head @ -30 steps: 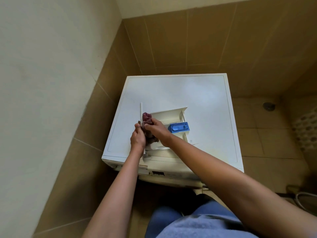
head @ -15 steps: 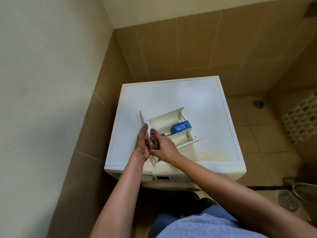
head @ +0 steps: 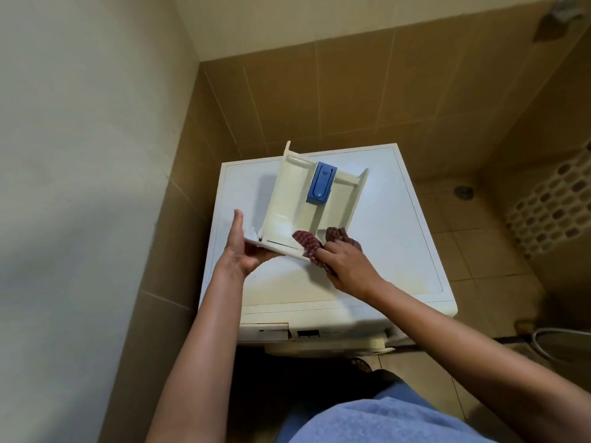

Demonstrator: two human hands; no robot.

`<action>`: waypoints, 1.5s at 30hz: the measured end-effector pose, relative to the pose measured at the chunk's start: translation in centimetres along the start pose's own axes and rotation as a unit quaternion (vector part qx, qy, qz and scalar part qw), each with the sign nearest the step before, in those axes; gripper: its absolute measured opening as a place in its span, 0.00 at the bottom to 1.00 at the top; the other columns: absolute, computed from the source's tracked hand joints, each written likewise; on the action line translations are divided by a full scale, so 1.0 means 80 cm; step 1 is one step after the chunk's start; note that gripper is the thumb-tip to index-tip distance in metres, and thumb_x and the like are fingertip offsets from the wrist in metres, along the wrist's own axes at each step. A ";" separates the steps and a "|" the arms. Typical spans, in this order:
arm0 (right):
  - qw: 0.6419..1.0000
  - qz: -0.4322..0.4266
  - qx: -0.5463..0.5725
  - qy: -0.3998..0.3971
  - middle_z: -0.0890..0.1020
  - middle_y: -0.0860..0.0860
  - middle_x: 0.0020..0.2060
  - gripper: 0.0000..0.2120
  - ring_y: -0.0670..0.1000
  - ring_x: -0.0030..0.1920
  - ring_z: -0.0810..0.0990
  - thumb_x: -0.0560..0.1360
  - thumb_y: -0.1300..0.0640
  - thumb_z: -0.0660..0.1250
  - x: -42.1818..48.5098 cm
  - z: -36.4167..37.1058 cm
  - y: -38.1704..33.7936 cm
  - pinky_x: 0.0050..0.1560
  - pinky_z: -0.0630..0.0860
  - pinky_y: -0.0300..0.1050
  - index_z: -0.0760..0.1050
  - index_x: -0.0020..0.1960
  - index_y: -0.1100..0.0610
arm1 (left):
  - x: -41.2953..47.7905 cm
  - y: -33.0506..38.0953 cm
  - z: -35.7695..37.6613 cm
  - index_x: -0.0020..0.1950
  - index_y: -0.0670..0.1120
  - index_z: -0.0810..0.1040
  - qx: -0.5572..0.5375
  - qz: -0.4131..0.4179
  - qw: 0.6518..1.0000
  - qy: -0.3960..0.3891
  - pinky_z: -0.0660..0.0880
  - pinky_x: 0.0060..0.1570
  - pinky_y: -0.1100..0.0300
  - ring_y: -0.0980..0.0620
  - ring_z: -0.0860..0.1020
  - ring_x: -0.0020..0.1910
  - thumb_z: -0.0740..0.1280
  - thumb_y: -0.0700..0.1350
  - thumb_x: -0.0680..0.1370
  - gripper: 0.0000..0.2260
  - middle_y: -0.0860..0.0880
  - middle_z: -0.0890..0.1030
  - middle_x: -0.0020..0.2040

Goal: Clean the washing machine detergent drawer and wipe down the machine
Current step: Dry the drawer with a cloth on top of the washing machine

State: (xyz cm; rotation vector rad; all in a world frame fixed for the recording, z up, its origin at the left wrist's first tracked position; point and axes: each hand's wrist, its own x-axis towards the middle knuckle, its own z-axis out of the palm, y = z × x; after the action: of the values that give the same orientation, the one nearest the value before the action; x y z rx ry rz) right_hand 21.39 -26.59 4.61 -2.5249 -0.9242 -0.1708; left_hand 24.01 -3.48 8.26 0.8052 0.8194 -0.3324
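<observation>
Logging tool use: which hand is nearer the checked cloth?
Right. The right hand grips the cloth against the drawer; the left hand holds the drawer's other end, off the cloth.

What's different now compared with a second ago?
The detergent drawer was swung round: its front panel, earlier at the left, now faces the person. The right hand brought the cloth from inside it to its near right corner. The left hand still holds the drawer; the blue insert stays in place.

Walls (head: 319,91) close behind and left of machine (head: 399,244)
</observation>
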 end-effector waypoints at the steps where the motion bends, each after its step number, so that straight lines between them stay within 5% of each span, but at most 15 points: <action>1: 1.000 -0.010 -0.012 0.002 0.78 0.52 0.37 0.08 0.55 0.34 0.76 0.73 0.58 0.60 -0.005 0.002 0.005 0.32 0.71 0.46 0.75 0.49 0.55 | -0.004 -0.004 -0.001 0.63 0.39 0.70 0.012 -0.006 1.000 -0.004 0.72 0.58 0.34 0.34 0.77 0.56 0.61 0.63 0.78 0.29 0.35 0.78 0.57; 4: 0.999 -0.006 -0.040 -0.006 0.75 0.51 0.35 0.16 0.56 0.34 0.74 0.66 0.67 0.71 -0.018 0.018 0.027 0.33 0.73 0.50 0.73 0.48 0.52 | -0.004 -0.029 -0.009 0.61 0.38 0.71 0.058 0.019 0.997 0.037 0.71 0.63 0.39 0.37 0.77 0.58 0.59 0.46 0.83 0.13 0.37 0.78 0.50; 10: 0.991 0.065 -0.107 -0.044 0.78 0.51 0.36 0.23 0.55 0.37 0.75 0.55 0.73 0.75 -0.031 0.030 0.040 0.40 0.72 0.48 0.80 0.45 0.54 | 0.011 -0.099 -0.033 0.67 0.41 0.71 0.088 0.032 0.992 0.085 0.76 0.52 0.47 0.46 0.79 0.46 0.56 0.41 0.84 0.13 0.42 0.80 0.49; 16: 0.993 0.075 0.007 -0.095 0.82 0.57 0.50 0.16 0.61 0.54 0.78 0.64 0.60 0.74 -0.031 0.069 -0.030 0.57 0.69 0.47 0.82 0.52 0.55 | 0.015 -0.139 -0.030 0.64 0.49 0.71 0.125 0.087 0.982 0.114 0.78 0.46 0.49 0.45 0.79 0.49 0.53 0.46 0.85 0.11 0.44 0.80 0.54; 19: 0.982 0.077 0.090 -0.144 0.75 0.60 0.54 0.20 0.61 0.54 0.72 0.70 0.54 0.60 -0.036 0.078 -0.062 0.54 0.73 0.50 0.77 0.58 0.62 | 0.017 -0.146 -0.029 0.65 0.47 0.71 0.126 0.102 0.978 0.127 0.76 0.45 0.52 0.45 0.78 0.48 0.52 0.46 0.85 0.13 0.43 0.79 0.54; 23: 0.991 0.052 0.006 -0.125 0.78 0.49 0.58 0.28 0.56 0.59 0.69 0.64 0.47 0.58 -0.053 0.072 -0.033 0.54 0.71 0.55 0.75 0.63 0.51 | 0.017 -0.146 -0.035 0.63 0.47 0.71 0.085 0.081 0.982 0.150 0.75 0.38 0.53 0.47 0.77 0.43 0.52 0.44 0.84 0.11 0.45 0.78 0.49; 27: 0.966 0.202 -0.041 -0.158 0.74 0.47 0.66 0.25 0.57 0.72 0.61 0.71 0.53 0.59 -0.057 0.052 0.018 0.67 0.60 0.65 0.71 0.68 0.49 | 0.020 -0.150 -0.037 0.61 0.48 0.72 0.071 0.063 0.984 0.149 0.78 0.40 0.49 0.45 0.78 0.48 0.54 0.44 0.84 0.09 0.45 0.78 0.53; 30: 0.954 0.243 -0.011 -0.172 0.64 0.48 0.74 0.27 0.58 0.77 0.50 0.78 0.65 0.54 -0.062 0.053 0.034 0.70 0.61 0.57 0.60 0.75 0.50 | 0.022 -0.153 -0.036 0.63 0.49 0.71 0.067 0.051 0.985 0.148 0.78 0.46 0.43 0.42 0.77 0.52 0.54 0.45 0.84 0.10 0.43 0.77 0.56; 33: 0.955 0.258 0.016 -0.146 0.66 0.51 0.74 0.28 0.63 0.76 0.51 0.77 0.69 0.54 -0.050 0.066 -0.002 0.74 0.53 0.54 0.63 0.74 0.52 | 0.023 -0.162 -0.031 0.64 0.50 0.69 0.046 0.051 0.987 0.143 0.78 0.45 0.45 0.42 0.77 0.51 0.53 0.44 0.84 0.11 0.43 0.77 0.57; 39: 0.968 0.172 0.027 -0.180 0.74 0.57 0.66 0.28 0.62 0.67 0.62 0.72 0.69 0.57 -0.042 0.089 -0.079 0.64 0.67 0.50 0.64 0.73 0.61 | 0.025 -0.167 -0.031 0.68 0.44 0.68 0.001 0.061 0.989 0.138 0.75 0.43 0.52 0.46 0.77 0.43 0.51 0.43 0.85 0.14 0.44 0.78 0.46; 42: 0.981 0.082 0.043 -0.169 0.77 0.54 0.64 0.28 0.60 0.65 0.70 0.70 0.67 0.59 -0.052 0.074 -0.049 0.59 0.74 0.50 0.70 0.70 0.58 | 0.023 -0.162 -0.034 0.69 0.46 0.69 0.005 0.044 0.988 0.146 0.75 0.39 0.48 0.45 0.77 0.43 0.52 0.43 0.84 0.15 0.43 0.79 0.48; 45: 0.981 0.107 0.022 -0.160 0.80 0.54 0.60 0.27 0.58 0.62 0.75 0.71 0.58 0.50 -0.059 0.057 -0.002 0.53 0.79 0.53 0.75 0.66 0.57 | 0.018 -0.159 -0.034 0.70 0.48 0.69 0.000 0.033 0.988 0.151 0.75 0.43 0.42 0.41 0.77 0.50 0.53 0.43 0.84 0.15 0.41 0.77 0.57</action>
State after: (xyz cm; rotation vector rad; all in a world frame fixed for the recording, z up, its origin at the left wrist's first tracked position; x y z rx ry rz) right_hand 17.52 -27.20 -0.66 -2.6327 -0.7518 0.3266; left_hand 16.53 -9.81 -0.37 0.8933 1.0720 -0.1531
